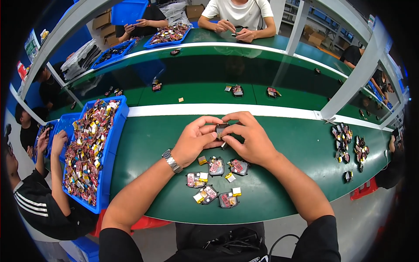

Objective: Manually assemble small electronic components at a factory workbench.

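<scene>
Above the green tabletop (pixel 152 126), both hands meet around a small black device casing (pixel 222 131). My left hand (pixel 197 140), with a metal watch on its wrist, has its fingers closed on the casing's left side. My right hand (pixel 252 139) grips it from the right, thumb and fingertips bent over it. The fingers partly cover the casing, so its inside is hard to make out. Just below the hands lie several open black casings (pixel 216 167) with reddish circuit boards and small yellow-and-white battery packs (pixel 230 177) beside or on them.
On the left stands a blue bin (pixel 104 192) heaped with small circuit boards and batteries. More casings (pixel 341 139) are piled at the right. Beyond a white rail (pixel 209 111), a green belt (pixel 196 94) carries scattered parts. Metal posts (pixel 349 94) rise at both sides; other people sit around.
</scene>
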Tool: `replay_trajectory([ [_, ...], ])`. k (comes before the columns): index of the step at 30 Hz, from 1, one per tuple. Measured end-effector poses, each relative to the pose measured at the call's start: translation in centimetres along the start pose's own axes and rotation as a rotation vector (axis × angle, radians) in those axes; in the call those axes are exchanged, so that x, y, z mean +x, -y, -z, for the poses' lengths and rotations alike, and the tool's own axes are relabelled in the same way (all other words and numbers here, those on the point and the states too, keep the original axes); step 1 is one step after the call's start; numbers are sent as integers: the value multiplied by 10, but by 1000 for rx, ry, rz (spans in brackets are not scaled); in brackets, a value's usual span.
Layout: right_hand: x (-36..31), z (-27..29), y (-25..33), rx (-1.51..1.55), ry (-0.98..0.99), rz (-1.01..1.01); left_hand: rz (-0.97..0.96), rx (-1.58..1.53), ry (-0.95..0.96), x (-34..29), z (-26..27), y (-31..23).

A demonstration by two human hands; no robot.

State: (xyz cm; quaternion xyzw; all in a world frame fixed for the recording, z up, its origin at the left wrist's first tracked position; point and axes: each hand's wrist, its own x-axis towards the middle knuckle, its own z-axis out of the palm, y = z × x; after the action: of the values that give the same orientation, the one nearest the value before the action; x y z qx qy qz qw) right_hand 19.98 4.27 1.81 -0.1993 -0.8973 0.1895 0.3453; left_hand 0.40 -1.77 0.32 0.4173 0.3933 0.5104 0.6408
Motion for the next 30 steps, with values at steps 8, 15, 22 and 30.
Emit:
replay_trajectory([
  [8,-1,-6,5,23,-116,-83,-17,40,69,-1,0,-2],
  [15,-6,2,6,162,1,-123,-41,126,17,1,-4,3],
  [22,-9,-10,9,111,-191,-137,-66,8,58,-1,4,5],
  [30,-9,-17,10,108,-246,-151,-57,9,53,1,3,7],
])
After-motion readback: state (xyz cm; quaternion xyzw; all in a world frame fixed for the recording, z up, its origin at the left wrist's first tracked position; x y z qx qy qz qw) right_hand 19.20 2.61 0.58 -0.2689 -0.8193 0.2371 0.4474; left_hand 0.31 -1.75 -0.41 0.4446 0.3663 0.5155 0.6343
